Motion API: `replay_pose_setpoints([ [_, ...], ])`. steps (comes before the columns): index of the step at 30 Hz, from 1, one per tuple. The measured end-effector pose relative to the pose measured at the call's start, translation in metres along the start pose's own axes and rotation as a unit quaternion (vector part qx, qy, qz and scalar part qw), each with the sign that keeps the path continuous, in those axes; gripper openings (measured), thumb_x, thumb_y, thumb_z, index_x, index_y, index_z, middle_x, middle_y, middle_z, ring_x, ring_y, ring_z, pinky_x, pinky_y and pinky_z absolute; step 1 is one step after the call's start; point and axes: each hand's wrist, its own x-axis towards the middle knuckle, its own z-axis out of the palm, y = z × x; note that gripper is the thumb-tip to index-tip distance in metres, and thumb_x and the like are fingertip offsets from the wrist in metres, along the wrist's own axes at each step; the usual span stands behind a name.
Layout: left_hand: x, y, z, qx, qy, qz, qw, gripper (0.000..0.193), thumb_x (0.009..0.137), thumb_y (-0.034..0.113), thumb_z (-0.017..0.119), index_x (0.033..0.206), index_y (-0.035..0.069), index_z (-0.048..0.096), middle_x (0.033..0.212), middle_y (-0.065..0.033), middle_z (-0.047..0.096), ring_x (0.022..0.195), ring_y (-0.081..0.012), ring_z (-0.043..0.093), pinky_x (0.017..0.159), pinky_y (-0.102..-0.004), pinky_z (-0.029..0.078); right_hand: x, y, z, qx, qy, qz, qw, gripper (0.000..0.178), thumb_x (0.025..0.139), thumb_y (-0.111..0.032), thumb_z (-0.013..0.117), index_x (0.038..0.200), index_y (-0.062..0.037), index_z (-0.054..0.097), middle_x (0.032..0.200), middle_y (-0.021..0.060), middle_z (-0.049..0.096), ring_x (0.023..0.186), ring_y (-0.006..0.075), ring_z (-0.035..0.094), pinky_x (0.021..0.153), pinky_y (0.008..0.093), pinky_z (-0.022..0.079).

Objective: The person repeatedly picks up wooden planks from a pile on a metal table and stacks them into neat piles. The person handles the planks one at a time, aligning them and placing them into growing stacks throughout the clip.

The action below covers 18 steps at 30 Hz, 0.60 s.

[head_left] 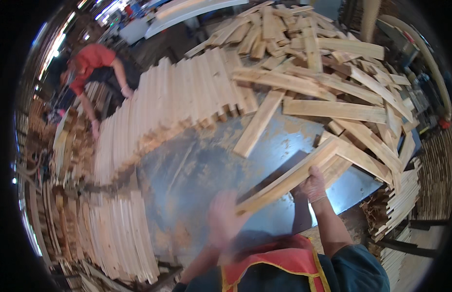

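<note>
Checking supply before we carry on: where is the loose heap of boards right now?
In the head view, the heap of boards lies upper right on the grey table, right of the long row of boards and beyond the right hand.

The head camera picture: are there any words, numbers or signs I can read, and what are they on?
There are none I can read.
No lettering can be made out on the held board, the loose pile of boards or the metal table.
Anything farther back is too small and blurred to tell.
</note>
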Motion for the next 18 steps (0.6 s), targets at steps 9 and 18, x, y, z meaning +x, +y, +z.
replay_pose_setpoints([
  [9, -0.105, -0.137, -0.022, -0.133, -0.139, -0.213, 0.958, 0.069, 0.085, 0.041, 0.072, 0.144, 0.008, 0.055, 0.127, -0.0225, 0.070, 0.116, -0.0405, 0.069, 0.101, -0.0494, 0.054, -0.085, 0.229, 0.136, -0.282, -0.066, 0.258, 0.922, 0.051, 0.094, -0.018, 0.073, 0.139, -0.0003, 0.055, 0.117, 0.0118, 0.069, 0.109, 0.0267, 0.067, 0.098, 0.0425, 0.055],
  [18, -0.293, -0.324, -0.035, 0.343, 0.128, -0.404, 0.838, 0.064, 0.103, 0.026, 0.052, 0.162, 0.009, 0.034, 0.151, -0.0132, 0.053, 0.150, -0.0339, 0.044, 0.117, -0.0562, 0.042, -0.113, 0.252, 0.123, -0.409, -0.038, 0.300, 0.861, 0.054, 0.093, -0.012, 0.076, 0.142, -0.0072, 0.053, 0.100, 0.0094, 0.071, 0.085, 0.0237, 0.068, 0.075, 0.0411, 0.057],
])
